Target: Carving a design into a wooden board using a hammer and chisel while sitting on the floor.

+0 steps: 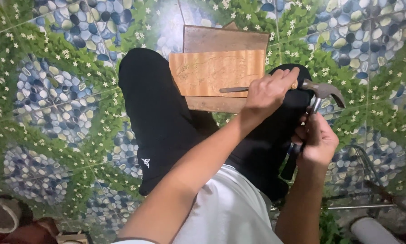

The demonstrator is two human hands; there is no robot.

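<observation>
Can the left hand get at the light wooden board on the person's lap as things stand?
Probably yes: the left hand already sits at the light wooden board, pressing a thin metal chisel onto it, with nothing between. The right hand holds the claw hammer.

Claw hammer (pixel 322 92): metal head, claw pointing right and down, shaft running down toward the person's lap; the lower shaft is wrapped by one hand, head sits just past the right edge of the board. Thin dark chisel-like tool (pixel 233 89): lies roughly level across the lighter wooden board (pixel 214 72), tip pointing left, butt end hidden in the other fist. Board is rectangular, pale, faint pencil marks on its face, stacked on a darker board (pixel 225 39) across the knees.
</observation>
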